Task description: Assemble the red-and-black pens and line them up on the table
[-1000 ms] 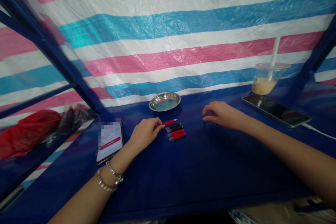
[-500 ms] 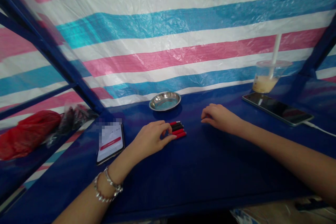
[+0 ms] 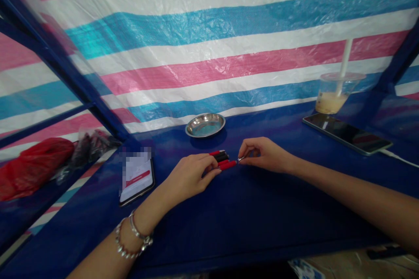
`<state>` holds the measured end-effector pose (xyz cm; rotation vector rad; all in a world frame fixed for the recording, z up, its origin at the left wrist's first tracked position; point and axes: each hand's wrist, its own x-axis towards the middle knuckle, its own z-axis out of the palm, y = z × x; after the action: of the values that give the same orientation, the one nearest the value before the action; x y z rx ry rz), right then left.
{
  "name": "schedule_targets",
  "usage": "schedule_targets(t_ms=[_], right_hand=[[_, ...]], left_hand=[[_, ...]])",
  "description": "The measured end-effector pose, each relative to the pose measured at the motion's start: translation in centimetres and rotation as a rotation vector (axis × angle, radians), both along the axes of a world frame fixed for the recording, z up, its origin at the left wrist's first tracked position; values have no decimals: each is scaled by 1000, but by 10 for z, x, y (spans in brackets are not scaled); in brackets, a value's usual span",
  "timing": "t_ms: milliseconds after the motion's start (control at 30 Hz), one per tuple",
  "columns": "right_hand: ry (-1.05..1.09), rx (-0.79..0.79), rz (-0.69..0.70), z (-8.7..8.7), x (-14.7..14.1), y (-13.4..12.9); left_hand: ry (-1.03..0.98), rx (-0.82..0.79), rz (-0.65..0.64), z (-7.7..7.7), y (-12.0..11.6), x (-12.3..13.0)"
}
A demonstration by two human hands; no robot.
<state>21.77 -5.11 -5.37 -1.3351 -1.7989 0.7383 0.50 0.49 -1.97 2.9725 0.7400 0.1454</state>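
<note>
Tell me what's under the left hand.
Ends of red pens and black pens stick out past the fingers of the left hand. Their other ends, and whatever else lies beneath the hand, are covered.

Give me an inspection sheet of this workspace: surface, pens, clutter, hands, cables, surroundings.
surface: blue tabletop, glossy; no spill seen
pens: red and black pens side by side, left ends hidden by fingers
clutter: metal dish behind the pens; lit phone at left; dark phone and drink cup with straw at right
hands: left hand at the pens, grip unclear; right hand pinches a small shiny piece near a red pen's end
cables: white cable at the dark phone
surroundings: striped sheet behind; red bag at far left
</note>
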Motion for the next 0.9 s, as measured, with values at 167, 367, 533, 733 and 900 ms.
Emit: schedule_targets(t_ms=[167,367,533,733,900], right_hand=[[71,-20,25,1,-1,-1],[74,-4,22,3,-3,-3],[62,40,-10,2,-5,-4],[58,-19,-18,1,-6,-4],[-15,59,-35,2,-5,-4]], left_hand=[[-71,-25,-10,-2,1,1],[-82,-13,9,-3,1,2],[-108,-5,23,-3,-1,2],[-151,28,11,-3,-3,2],[-183,63,12,-3,-1,3]])
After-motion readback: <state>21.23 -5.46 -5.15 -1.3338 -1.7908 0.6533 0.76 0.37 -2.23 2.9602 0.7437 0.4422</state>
